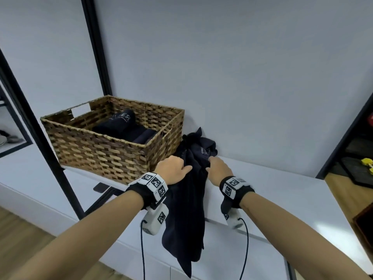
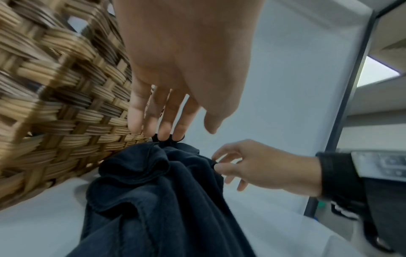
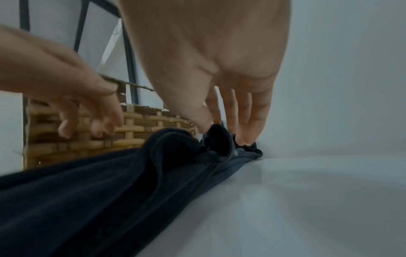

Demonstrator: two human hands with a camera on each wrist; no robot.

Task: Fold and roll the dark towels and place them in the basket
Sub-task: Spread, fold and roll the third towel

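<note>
one limp dark towel, bunched at centre frame, right of the wicker basket holding rolled towels.
soft, light, floppy: take corners. left hand loose-fingered, touching; right hand pinching an edge.

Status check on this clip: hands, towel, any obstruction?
Left hand open, fingers touching loose dark towel. Right hand pinching its bunched edge. Towel unfolded, draped over white surface. Wicker basket close alongside.

Matt dark cloth towel; rough woven wicker basket.
</note>
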